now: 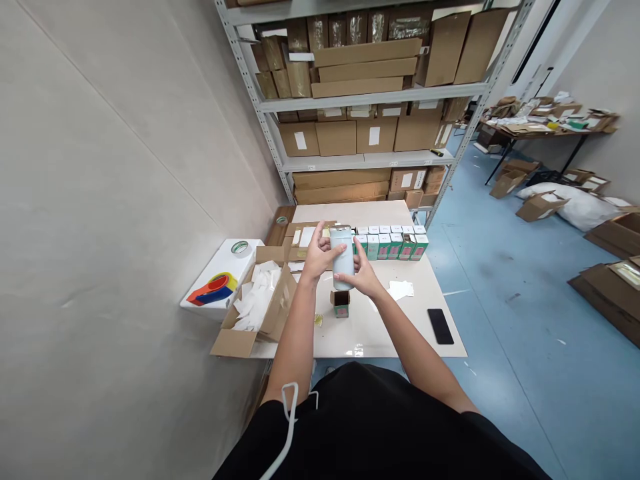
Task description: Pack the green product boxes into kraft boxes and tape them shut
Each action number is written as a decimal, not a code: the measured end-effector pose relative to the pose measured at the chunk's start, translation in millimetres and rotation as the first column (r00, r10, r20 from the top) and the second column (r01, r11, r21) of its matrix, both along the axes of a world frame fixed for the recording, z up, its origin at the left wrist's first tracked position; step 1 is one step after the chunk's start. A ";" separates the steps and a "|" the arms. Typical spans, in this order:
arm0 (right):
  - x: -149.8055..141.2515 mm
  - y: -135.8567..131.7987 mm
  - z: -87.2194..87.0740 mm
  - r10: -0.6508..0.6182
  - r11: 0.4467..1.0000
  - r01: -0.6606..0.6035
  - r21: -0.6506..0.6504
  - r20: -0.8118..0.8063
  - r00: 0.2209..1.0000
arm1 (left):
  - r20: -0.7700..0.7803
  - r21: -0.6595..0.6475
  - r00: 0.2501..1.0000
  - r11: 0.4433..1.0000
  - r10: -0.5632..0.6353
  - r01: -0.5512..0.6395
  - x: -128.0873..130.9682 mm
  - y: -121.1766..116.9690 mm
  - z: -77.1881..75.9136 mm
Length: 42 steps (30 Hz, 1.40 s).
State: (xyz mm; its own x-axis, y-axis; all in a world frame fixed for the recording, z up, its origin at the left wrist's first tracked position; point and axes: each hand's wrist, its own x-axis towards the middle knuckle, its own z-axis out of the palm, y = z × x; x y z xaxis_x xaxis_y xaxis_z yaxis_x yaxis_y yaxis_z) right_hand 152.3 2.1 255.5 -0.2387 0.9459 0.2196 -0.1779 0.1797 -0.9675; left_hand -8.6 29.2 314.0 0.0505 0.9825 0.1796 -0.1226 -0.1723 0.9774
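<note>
We grip the pale-blue tumbler (343, 259) with fingers of both hands, left hand (317, 259) at its left side, right hand (366, 276) lower right. Its long axis stands near upright, base toward the open green carton (342, 311).

Left forearm (295, 325) and right forearm (419, 347) extend forward, bare, converging. Left hand (319, 260) and right hand (366, 277) face each other, thumbs inward, fingers partly curled.
</note>
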 end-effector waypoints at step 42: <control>254.5 -65.4 -295.9 0.052 0.609 0.644 -0.464 0.833 0.551 | -0.341 -0.020 0.940 1.000 -0.011 0.004 120.9 1.7 -128.1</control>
State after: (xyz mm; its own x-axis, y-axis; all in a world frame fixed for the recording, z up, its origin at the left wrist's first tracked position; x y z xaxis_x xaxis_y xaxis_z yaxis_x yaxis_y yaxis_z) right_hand 406.8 -63.4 -40.4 0.3608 0.7372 -0.5712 0.5313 -0.6659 -0.5238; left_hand 112.3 30.9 185.9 0.1127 0.9848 0.1322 0.2177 -0.1543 0.9637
